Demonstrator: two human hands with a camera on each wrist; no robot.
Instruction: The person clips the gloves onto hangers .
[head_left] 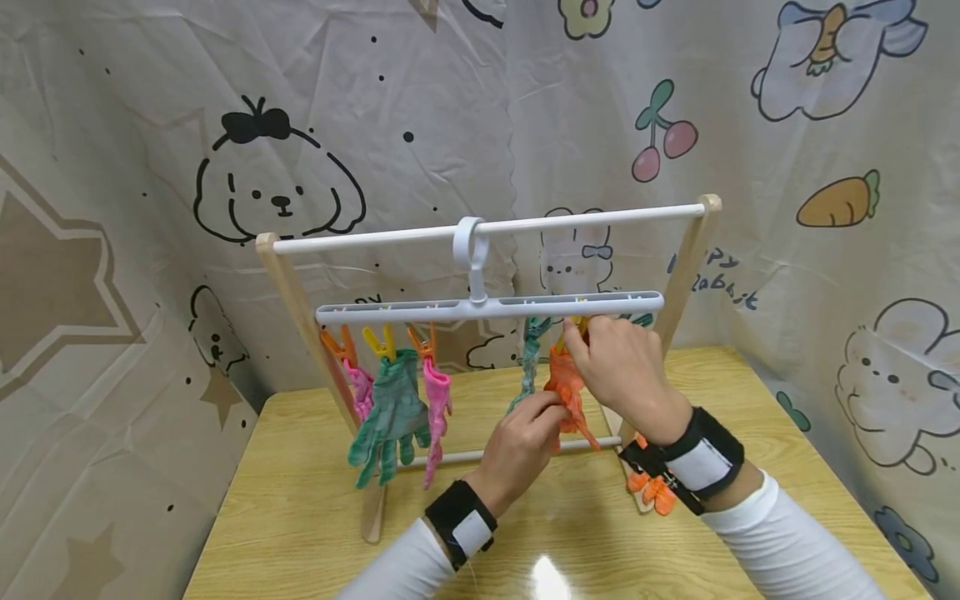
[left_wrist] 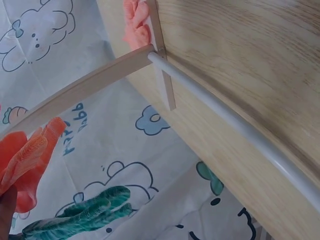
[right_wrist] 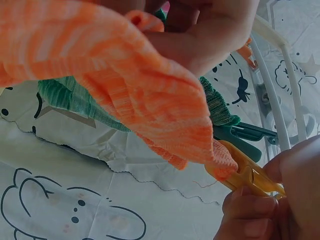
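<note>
An orange knitted glove (head_left: 567,385) hangs under the right half of a white clip hanger (head_left: 480,309). My right hand (head_left: 626,367) pinches the yellow clothespin (right_wrist: 250,175), whose jaws are at the glove's cuff. Lower down, my left hand (head_left: 525,446) grips the orange glove with curled fingers. Just left of it a green glove (head_left: 529,362) hangs from a green clip (right_wrist: 245,135). In the left wrist view the orange glove (left_wrist: 30,160) shows its fingers, with only a bit of my thumb at the edge.
The hanger hooks over the white top bar (head_left: 600,219) of a wooden rack. On its left half hang a pink glove (head_left: 437,417), a green glove (head_left: 393,408) and another pink piece (head_left: 360,387). More orange gloves (head_left: 652,492) lie on the table (head_left: 285,492) at the rack's right foot.
</note>
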